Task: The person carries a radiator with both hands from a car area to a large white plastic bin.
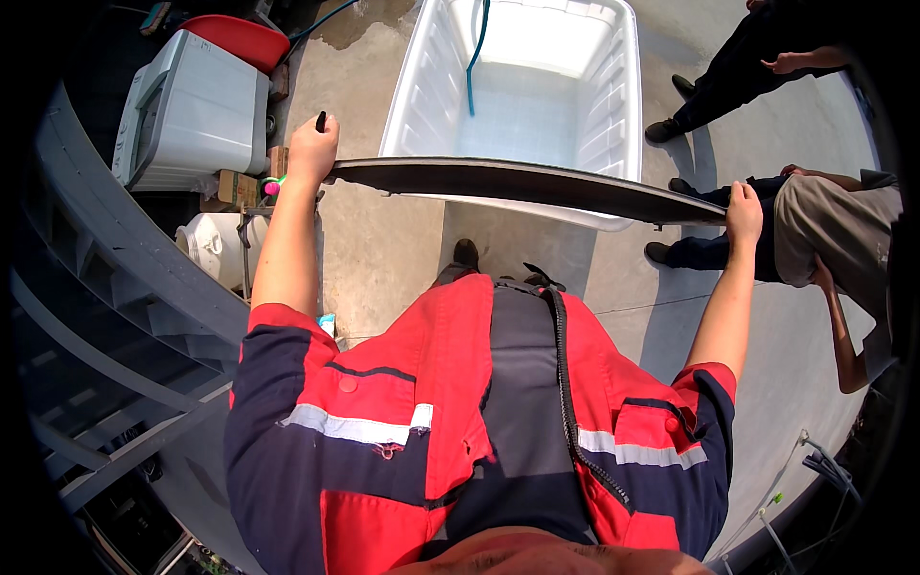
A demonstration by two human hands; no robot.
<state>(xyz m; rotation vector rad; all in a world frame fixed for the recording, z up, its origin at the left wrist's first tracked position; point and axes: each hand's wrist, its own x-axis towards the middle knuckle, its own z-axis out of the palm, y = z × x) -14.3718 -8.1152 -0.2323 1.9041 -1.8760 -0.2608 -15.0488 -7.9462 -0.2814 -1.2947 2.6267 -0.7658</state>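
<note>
Both my arms are stretched out with a long, dark, flat panel (pixel 537 189) between them, seen nearly edge-on. My left hand (pixel 313 150) is closed round its left end, and a short black piece sticks up out of the fist. Closed on the other end is my right hand (pixel 744 217), slightly nearer to me. The panel crosses in front of the near rim of a large white plastic tub (pixel 410 105) and hides part of it. Shallow water seems to lie in the tub. A blue-green hose (pixel 476 53) hangs down into it.
At the left stand a white washing machine (pixel 206 105), a red basin (pixel 240 40), a white drum (pixel 213 244) and a metal staircase (pixel 144 268). Two people stand at the right, one in a grey shirt (pixel 834 225), one in dark trousers (pixel 728 81). Pipes (pixel 829 465) run at lower right.
</note>
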